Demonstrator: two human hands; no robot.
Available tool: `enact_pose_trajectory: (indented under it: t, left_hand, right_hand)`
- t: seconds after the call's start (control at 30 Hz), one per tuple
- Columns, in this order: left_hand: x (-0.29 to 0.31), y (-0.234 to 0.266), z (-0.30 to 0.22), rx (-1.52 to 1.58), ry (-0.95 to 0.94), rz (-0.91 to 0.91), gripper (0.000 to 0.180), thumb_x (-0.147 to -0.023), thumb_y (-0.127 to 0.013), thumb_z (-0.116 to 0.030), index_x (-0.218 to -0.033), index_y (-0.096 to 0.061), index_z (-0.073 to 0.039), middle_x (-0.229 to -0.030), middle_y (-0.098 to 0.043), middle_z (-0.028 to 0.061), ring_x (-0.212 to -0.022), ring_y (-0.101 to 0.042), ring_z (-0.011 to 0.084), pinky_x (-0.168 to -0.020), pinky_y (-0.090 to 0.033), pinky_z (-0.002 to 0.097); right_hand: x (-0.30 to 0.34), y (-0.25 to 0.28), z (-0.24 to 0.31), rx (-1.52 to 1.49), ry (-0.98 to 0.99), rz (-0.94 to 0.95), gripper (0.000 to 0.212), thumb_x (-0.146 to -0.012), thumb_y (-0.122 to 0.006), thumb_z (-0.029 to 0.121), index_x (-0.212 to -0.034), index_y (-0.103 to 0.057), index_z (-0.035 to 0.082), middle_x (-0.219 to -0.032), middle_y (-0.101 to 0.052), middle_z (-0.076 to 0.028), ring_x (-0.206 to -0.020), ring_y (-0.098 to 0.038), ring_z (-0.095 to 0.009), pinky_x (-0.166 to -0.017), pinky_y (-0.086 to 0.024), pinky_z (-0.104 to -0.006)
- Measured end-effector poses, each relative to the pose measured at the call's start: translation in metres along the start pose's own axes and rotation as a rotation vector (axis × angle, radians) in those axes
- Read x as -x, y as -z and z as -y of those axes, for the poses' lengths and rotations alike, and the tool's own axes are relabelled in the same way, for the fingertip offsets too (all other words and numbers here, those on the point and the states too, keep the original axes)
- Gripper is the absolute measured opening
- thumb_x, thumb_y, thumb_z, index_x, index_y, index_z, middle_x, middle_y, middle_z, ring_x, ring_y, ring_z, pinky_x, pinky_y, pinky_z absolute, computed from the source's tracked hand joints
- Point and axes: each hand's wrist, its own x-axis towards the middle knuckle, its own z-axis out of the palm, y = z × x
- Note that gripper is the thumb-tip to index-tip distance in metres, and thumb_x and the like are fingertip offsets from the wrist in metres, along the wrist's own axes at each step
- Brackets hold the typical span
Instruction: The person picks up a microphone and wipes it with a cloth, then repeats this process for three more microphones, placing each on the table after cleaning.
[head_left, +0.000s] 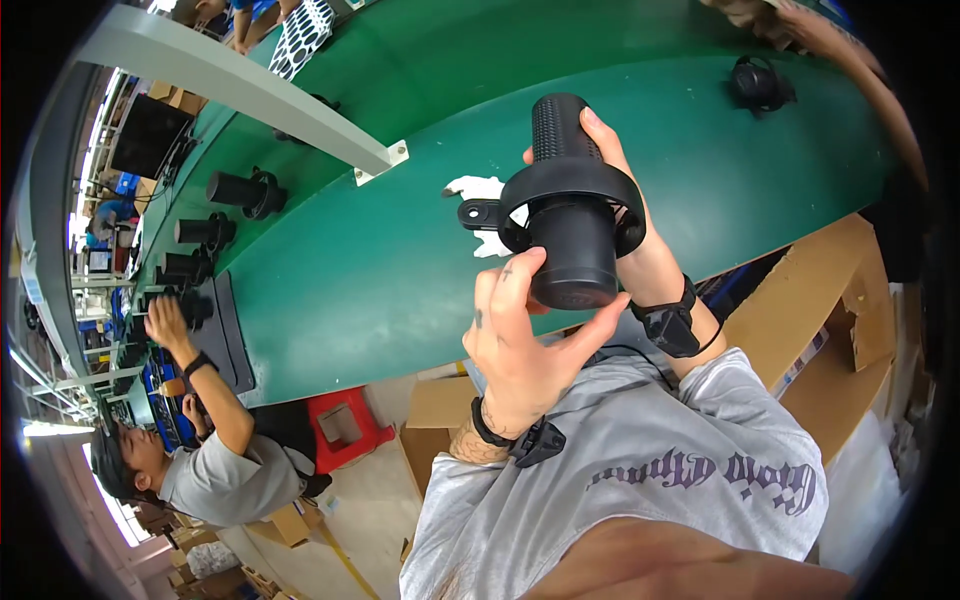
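Note:
Above the near edge of the green table I hold a black cylindrical microphone, tilted, its meshed end pointing away from me. A wide black ring mount goes around its middle, with a small holed bracket sticking out on the left. My left hand is closed on the smooth near end, with thumb and fingers on either side of it. Around the meshed far end my right hand is wrapped, partly hidden behind the microphone. Crumpled white material lies on the table behind the bracket.
A pale metal post is bolted to the green table. Other microphones lie at the left, another at the far right. A co-worker sits left, near a red stool. Cardboard boxes stand on the right.

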Motion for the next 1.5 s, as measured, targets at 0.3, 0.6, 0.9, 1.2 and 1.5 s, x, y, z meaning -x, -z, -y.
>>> enact_pose_trajectory:
  t: [0.3, 0.6, 0.9, 1.2, 1.5]
  left_hand:
    - [0.002, -0.002, -0.02, -0.091, -0.195, 0.001, 0.062, -0.051, -0.084, -0.006, -0.11, -0.063, -0.008, -0.112, -0.043, 0.0097, -0.096, -0.054, 0.0231, -0.069, -0.052, 0.0338]
    - [-0.009, 0.004, -0.031, -0.245, -0.511, 0.136, 0.058, -0.048, -0.076, -0.002, -0.102, -0.07, -0.021, -0.114, -0.055, 0.005, -0.089, -0.05, 0.0227, -0.062, -0.045, 0.028]
    - [-0.015, -0.002, -0.041, -0.396, -0.695, 0.354, 0.034, -0.062, -0.071, -0.009, -0.093, -0.067, -0.023, -0.111, -0.062, -0.0067, -0.095, -0.048, 0.024, -0.062, -0.041, 0.0302]
    - [-0.009, -0.011, -0.045, -0.349, -0.747, 0.319, 0.016, -0.067, -0.071, -0.011, -0.076, -0.06, -0.02, -0.103, -0.064, -0.0096, -0.107, -0.055, 0.0184, -0.068, -0.035, 0.0322]
    - [-0.014, -0.015, -0.044, -0.39, -0.835, 0.375, 0.007, -0.069, -0.068, -0.019, -0.072, -0.062, -0.022, -0.101, -0.065, -0.0112, -0.112, -0.058, 0.0154, -0.075, -0.031, 0.0343]
  right_hand:
    - [0.021, 0.006, 0.01, -0.128, 0.057, 0.186, 0.047, -0.093, -0.051, 0.045, -0.112, -0.052, 0.002, -0.101, -0.065, -0.016, -0.085, -0.067, -0.021, -0.073, -0.058, -0.0335]
    - [0.027, 0.011, 0.016, -0.072, -0.023, 0.188, 0.048, -0.095, -0.046, 0.042, -0.121, -0.049, 0.002, -0.117, -0.059, -0.021, -0.093, -0.065, -0.027, -0.068, -0.061, -0.0382]
    - [0.036, 0.007, 0.022, -0.178, -0.098, 0.131, 0.047, -0.093, -0.05, 0.039, -0.124, -0.049, 0.003, -0.12, -0.056, -0.021, -0.098, -0.063, -0.026, -0.066, -0.061, -0.0345]
    - [0.041, 0.027, 0.015, -0.32, -0.248, 0.335, 0.052, -0.094, -0.049, 0.039, -0.131, -0.043, 0.002, -0.116, -0.059, -0.017, -0.095, -0.064, -0.024, -0.079, -0.057, -0.035]
    - [0.035, 0.026, 0.002, -0.507, -0.266, 0.419, 0.055, -0.094, -0.046, 0.043, -0.132, -0.045, 0.003, -0.109, -0.063, -0.009, -0.085, -0.066, -0.016, -0.075, -0.056, -0.03]
